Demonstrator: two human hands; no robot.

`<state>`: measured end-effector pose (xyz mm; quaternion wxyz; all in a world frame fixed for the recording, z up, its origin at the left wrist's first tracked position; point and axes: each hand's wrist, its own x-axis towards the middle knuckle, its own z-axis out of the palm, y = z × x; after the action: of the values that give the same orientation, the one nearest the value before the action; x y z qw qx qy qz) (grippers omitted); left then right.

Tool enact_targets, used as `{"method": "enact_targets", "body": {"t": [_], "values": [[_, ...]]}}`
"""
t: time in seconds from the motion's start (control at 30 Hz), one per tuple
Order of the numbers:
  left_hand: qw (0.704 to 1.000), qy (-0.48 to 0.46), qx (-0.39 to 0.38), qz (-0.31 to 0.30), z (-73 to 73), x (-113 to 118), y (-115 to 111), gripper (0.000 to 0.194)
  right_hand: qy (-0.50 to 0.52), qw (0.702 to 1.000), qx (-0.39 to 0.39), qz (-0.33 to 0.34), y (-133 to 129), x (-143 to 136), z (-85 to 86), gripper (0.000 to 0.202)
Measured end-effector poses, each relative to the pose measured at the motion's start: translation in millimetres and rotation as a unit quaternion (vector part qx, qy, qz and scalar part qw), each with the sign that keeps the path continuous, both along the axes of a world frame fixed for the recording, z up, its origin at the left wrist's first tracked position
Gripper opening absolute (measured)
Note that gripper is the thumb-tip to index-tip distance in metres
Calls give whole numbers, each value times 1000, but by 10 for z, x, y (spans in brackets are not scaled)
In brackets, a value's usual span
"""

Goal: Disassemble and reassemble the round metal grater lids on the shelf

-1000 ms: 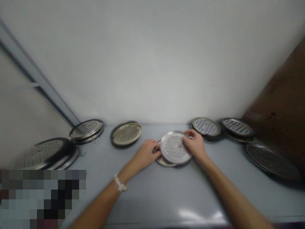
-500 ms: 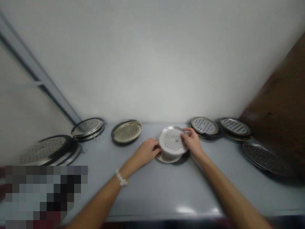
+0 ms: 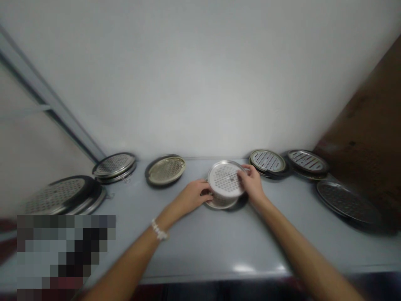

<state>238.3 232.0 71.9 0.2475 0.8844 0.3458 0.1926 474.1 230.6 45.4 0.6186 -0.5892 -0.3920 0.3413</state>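
A round metal grater, its face full of small holes, is raised at a tilt above the middle of the grey table. Gripping its right rim is my right hand, the thumb on top and the fingers behind the edge. My left hand is curled at the left rim, thumb and forefinger touching the metal; some fingertips are hidden. Directly below shows the rim of another round metal piece, mostly covered by the raised grater.
Round graters lie along the back: a stack at left, a yellowish one, and two stacks at right. A larger stack is near left, a dark disc right. Brown board borders the right.
The view has tipped slightly, so everything sits a little higher. The grater stays between both hands, and the gap between my left thumb and forefinger shows more clearly.
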Motion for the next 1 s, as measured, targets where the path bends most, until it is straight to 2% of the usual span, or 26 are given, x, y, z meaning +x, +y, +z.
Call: {"method": "enact_targets", "body": {"t": [0.37,0.67,1.0], "values": [[999,-24,20,19,-74,-12,5,10,88,996,3,-14,1,-9,64,39],[1000,2,25,1,-33,-20,-10,5,81,997,13,-12,6,-6,22,40],[999,8,48,-5,-88,1,-7,12,80,997,10,-10,14,1,17,41]]}}
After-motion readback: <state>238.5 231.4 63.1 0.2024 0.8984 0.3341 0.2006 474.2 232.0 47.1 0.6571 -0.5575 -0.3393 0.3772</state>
